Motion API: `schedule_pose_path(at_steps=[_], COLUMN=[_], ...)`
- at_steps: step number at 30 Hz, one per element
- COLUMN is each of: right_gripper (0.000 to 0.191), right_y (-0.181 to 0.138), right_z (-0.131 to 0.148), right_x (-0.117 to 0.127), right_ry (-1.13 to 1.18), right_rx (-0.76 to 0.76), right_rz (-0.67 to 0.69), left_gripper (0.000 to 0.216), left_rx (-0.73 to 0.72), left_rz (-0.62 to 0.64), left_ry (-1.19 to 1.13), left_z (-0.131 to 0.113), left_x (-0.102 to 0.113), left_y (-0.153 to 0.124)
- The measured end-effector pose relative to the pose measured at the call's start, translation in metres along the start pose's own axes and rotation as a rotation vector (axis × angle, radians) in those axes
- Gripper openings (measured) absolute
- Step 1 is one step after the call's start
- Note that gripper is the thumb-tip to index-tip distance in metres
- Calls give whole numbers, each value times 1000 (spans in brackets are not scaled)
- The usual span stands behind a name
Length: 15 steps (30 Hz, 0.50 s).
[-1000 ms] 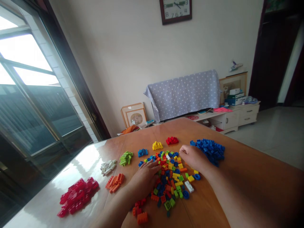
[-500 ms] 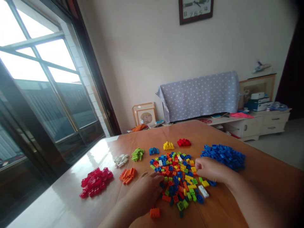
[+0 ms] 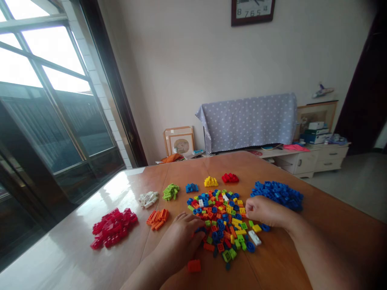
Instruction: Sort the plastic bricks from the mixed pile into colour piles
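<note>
Mixed bricks (image 3: 223,221), many colours, heaped at lower centre of the frame on a wooden table (image 3: 317,241).
Left hand (image 3: 178,239): palm down at the heap's lower left edge, fingers loosely spread onto the bricks; whether it grips one cannot be told.
Right hand (image 3: 266,211): at the heap's right edge, fingers curled together at the bricks; any brick pinched is hidden.
Single orange brick (image 3: 194,265): apart, just below the left hand.
Sorted groups around the heap: large blue pile (image 3: 278,194) right; small red group (image 3: 230,177), yellow group (image 3: 211,182), small blue group (image 3: 191,187), green group (image 3: 171,191), white group (image 3: 148,199) along the upper side; orange group (image 3: 157,218) left; large red pile (image 3: 113,227) far left.
</note>
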State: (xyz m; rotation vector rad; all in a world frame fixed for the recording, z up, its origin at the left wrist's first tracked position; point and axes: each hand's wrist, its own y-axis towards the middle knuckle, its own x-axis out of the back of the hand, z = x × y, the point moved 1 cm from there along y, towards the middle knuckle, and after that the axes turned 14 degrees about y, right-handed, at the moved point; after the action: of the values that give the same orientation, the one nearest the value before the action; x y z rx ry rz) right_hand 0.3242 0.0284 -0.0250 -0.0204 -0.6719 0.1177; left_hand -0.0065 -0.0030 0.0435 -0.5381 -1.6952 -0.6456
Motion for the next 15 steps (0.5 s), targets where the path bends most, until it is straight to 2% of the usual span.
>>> schedule_pose_path(at_steps=[4, 9, 12, 15], right_gripper=[16, 22, 23, 25], right_y=[-9, -20, -27, -31], right_z=[24, 61, 73, 80], right_x=[-5, -38, -54, -59], right_ry=[165, 283, 316, 330], right_rx=[56, 157, 165, 178], right_rz=[66, 209, 289, 317], left_gripper=[25, 27, 24, 20], left_rx=[16, 81, 74, 69], left_rz=[-26, -58, -49, -55], left_ry=[-80, -249, -332, -409], left_z=[-11, -19, -20, -19], left_x=[-2, -16, -24, -31], left_y=[-3, -4, -3, -2])
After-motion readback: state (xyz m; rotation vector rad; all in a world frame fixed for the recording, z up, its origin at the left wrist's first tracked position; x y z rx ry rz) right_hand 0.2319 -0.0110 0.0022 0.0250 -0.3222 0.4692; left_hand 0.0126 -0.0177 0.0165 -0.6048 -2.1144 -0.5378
